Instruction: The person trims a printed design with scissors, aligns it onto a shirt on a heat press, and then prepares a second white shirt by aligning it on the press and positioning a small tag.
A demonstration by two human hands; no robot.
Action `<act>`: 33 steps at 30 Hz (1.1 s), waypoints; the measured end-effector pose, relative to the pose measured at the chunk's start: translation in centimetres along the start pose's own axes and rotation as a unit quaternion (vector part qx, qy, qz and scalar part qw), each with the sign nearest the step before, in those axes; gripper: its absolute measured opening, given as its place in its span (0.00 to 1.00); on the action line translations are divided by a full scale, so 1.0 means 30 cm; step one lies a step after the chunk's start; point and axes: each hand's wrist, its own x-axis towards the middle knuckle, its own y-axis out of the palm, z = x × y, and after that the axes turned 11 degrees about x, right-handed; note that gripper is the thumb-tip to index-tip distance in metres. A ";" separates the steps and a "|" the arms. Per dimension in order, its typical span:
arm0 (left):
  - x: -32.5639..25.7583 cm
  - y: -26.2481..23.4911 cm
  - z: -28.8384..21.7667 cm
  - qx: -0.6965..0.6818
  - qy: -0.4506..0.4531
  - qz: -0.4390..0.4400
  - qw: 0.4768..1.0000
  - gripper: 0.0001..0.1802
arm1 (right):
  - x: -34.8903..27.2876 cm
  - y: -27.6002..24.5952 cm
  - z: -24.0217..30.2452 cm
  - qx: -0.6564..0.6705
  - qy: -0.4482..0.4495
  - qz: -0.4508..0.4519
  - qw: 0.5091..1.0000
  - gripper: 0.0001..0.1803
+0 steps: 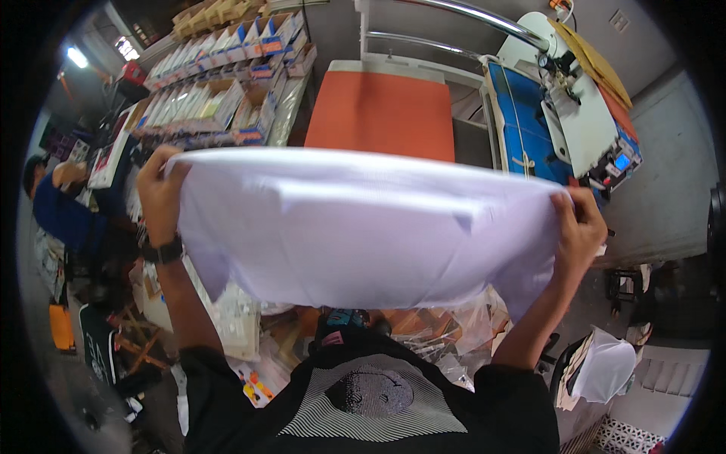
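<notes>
White garment point(363, 246) (seemingly) between hands point(159, 198) point(581, 227)

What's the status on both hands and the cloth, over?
Left hand and right hand gripping white cloth at opposite ends. Cloth spread between them, sides drooping. Orange board beyond; nothing seen blocking either hand.

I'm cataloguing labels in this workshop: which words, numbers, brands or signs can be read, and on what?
I copy out no lettering; this is where marks stand.
Stacked boxes: blue and orange printing, too small to read.
Blue screen: too small to read.
Black item with white edging: white marks, too unclear to read.
Black shirt: a patterned smiling-face picture, no words seen.
White cloth: none seen.
</notes>
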 end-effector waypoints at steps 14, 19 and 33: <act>0.761 1.287 0.651 0.107 -0.112 0.155 0.976 0.28 | 0.749 0.919 -1.066 -0.311 0.165 0.063 0.934 0.15; 0.816 1.410 0.691 0.136 -0.125 0.155 0.971 0.25 | 0.747 0.973 -1.183 -0.294 0.166 0.052 0.940 0.14; -0.605 0.789 0.522 -0.485 -0.602 0.127 0.621 0.32 | -0.642 0.240 -0.929 0.170 0.584 -0.019 0.794 0.36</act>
